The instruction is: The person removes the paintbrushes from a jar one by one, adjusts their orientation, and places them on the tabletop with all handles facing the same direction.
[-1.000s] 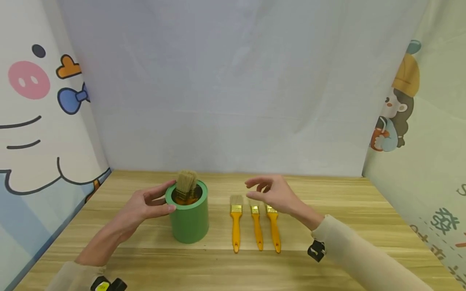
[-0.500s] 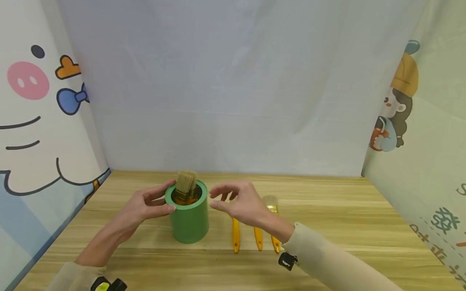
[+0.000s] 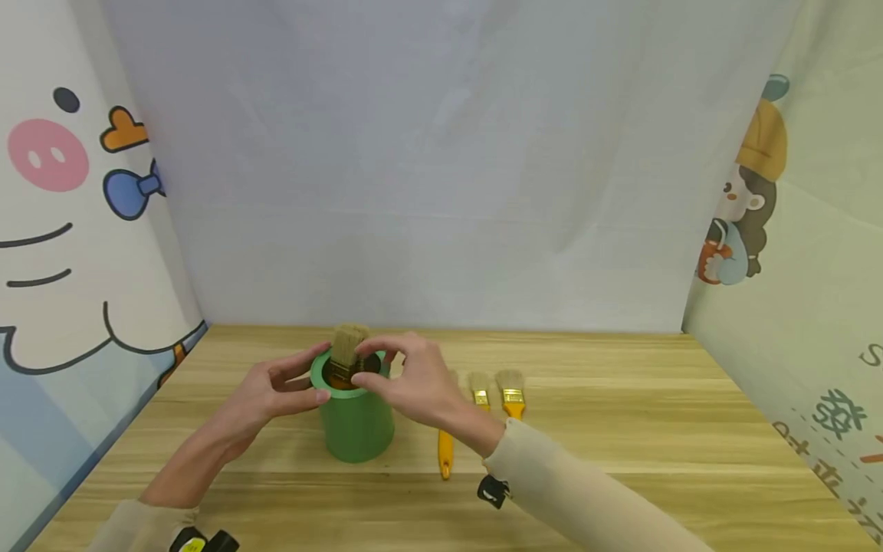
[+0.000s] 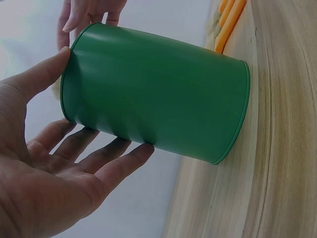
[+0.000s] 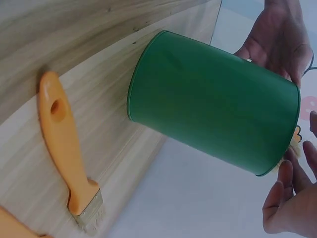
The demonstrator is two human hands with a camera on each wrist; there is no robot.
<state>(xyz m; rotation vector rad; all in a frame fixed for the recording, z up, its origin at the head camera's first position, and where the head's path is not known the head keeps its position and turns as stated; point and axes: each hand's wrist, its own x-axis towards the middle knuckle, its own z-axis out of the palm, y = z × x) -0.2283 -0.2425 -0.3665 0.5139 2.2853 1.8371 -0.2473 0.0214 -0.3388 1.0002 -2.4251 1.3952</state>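
Observation:
A green can [image 3: 357,429] stands upright on the wooden table, holding paintbrushes with bristles [image 3: 348,343] up; their handles are mostly hidden inside. My left hand [image 3: 265,391] holds the can from its left side, thumb at the rim and fingers against the wall, as the left wrist view shows. My right hand [image 3: 417,381] reaches over the can's right rim. Its thumb and index fingertips are right at the bristles and metal band of a brush, still spread apart from each other.
Right of the can, three yellow-handled paintbrushes lie side by side: a left one [image 3: 445,454], a middle one [image 3: 480,389] and a right one [image 3: 512,394]. My right forearm partly covers them. A pale cloth [image 3: 441,230] hangs behind the table [image 3: 655,429].
My right hand has moved left from above the brushes on the table to the brushes in the can. The left hand and the can have stayed in place.

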